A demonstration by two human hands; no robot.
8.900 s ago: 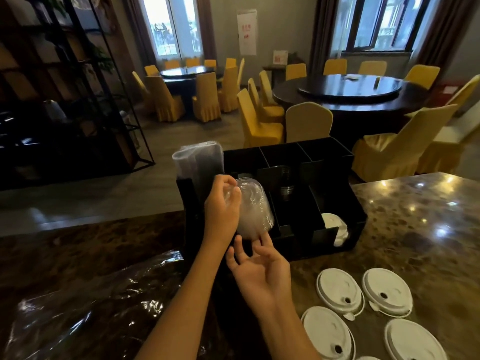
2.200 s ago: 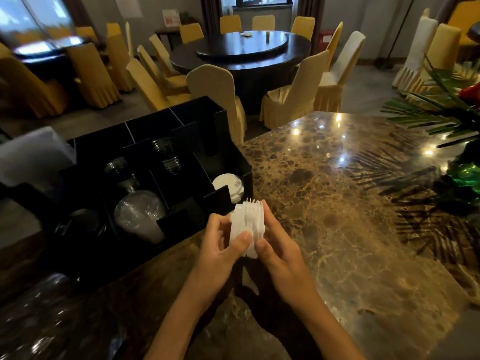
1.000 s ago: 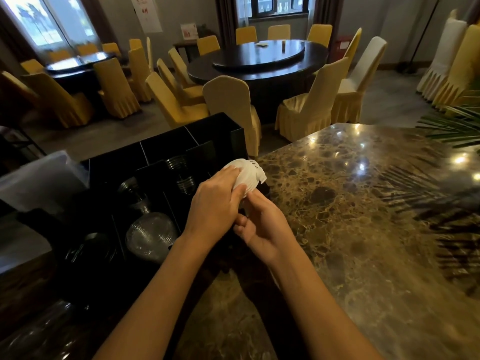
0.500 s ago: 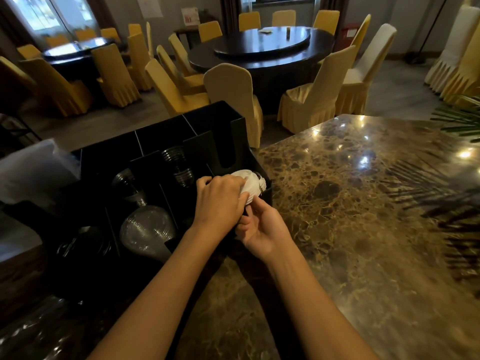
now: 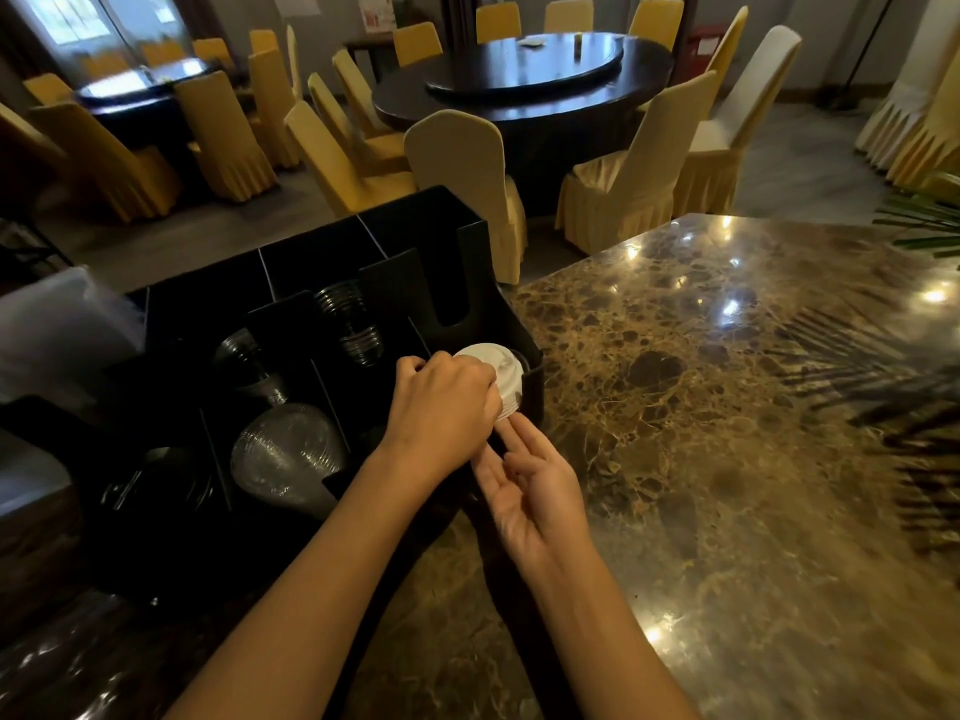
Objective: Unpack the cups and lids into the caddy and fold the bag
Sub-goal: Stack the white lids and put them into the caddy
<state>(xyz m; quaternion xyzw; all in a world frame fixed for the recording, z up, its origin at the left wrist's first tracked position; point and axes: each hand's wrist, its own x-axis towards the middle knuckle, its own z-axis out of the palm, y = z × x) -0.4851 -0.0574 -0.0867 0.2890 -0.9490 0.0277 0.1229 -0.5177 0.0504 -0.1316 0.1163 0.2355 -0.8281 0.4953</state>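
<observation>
Brown marbled stone forms the counter [image 5: 727, 407], which reflects several ceiling lights; behind it stand round dark dining tables [image 5: 524, 80] ringed by yellow-covered chairs [image 5: 462, 163]. On the counter's left part sits the black caddy [image 5: 452, 262], divided into compartments by black partitions. White lids [image 5: 493, 363] lie stacked in the caddy's front right compartment, their top face tilted toward the camera. The left hand [image 5: 441, 413] is laid over the near side of this stack with fingers curled round it, so the left grip is clamped on the white lids. The right hand [image 5: 530, 485] lies palm up just below the stack at the caddy's front right corner; its fingers are straight and slightly spread, the right grip is apart, and its fingertips [image 5: 506, 428] reach the lower edge of the stack. Whether they press it cannot be told. Clear domed lids [image 5: 285, 454] fill the front middle compartment. Clear cups [image 5: 353, 324], nested, lie in the compartment behind them, and a second nested set shows to their left. A clear plastic bag [image 5: 62, 324] rises at the caddy's left end, and crumpled clear film [image 5: 62, 662] lies on the counter at lower left. Green palm fronds [image 5: 924, 220] enter at the right edge.
</observation>
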